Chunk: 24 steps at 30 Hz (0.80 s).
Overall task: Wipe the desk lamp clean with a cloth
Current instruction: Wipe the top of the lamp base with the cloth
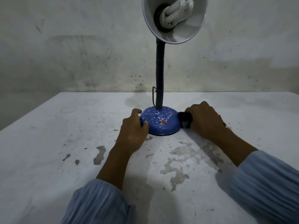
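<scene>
A desk lamp stands at the middle of the table, with a round blue speckled base [159, 121], a red switch [163, 121], a dark ribbed neck [159, 75] and a white shade [174, 18] holding a coiled bulb. My left hand [133, 128] grips the base's left edge with thumb and curled fingers. My right hand [204, 119] holds a dark cloth [185, 119] bunched in its fingers and presses it against the base's right side. Most of the cloth is hidden under that hand.
The white table [64, 151] is worn, with chipped grey patches near its front middle. A stained wall [80, 46] rises right behind the lamp. A thin black cord [153, 96] loops down behind the neck.
</scene>
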{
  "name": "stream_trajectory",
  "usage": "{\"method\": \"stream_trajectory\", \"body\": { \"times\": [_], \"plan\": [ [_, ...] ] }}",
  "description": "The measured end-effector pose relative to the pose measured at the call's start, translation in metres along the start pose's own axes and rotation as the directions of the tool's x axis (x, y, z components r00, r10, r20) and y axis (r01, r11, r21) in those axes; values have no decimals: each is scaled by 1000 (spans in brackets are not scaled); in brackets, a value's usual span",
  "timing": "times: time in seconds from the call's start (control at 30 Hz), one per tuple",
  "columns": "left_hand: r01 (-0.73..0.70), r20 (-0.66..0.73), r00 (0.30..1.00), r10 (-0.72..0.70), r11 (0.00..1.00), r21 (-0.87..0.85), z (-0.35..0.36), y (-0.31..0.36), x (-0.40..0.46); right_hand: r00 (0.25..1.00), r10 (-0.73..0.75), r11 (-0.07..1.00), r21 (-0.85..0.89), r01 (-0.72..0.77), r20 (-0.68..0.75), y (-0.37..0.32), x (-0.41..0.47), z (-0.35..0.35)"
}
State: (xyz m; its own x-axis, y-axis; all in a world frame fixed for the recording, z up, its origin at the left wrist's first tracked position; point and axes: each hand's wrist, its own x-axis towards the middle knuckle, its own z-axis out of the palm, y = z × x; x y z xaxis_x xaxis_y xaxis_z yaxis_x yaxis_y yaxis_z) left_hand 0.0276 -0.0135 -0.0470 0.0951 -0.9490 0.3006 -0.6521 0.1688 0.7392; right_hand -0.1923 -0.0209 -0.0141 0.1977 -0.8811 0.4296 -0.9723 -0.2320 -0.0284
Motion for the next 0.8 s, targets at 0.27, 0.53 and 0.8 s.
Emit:
{"method": "stream_trajectory", "body": {
  "times": [0.27,0.53,0.8],
  "plan": [
    [-6,-1,1000,6,1000,-23,0,1,1,948,-269,928,219,302,-168,-15,-20,11],
    [4,-5,1000,-4,1000,2,1,0,0,994,-32,991,127,45,-101,1,28,4],
    [-16,-16,1000,16,1000,25,0,1,0,992,-66,962,255,93,-111,-9,25,18]
  ]
}}
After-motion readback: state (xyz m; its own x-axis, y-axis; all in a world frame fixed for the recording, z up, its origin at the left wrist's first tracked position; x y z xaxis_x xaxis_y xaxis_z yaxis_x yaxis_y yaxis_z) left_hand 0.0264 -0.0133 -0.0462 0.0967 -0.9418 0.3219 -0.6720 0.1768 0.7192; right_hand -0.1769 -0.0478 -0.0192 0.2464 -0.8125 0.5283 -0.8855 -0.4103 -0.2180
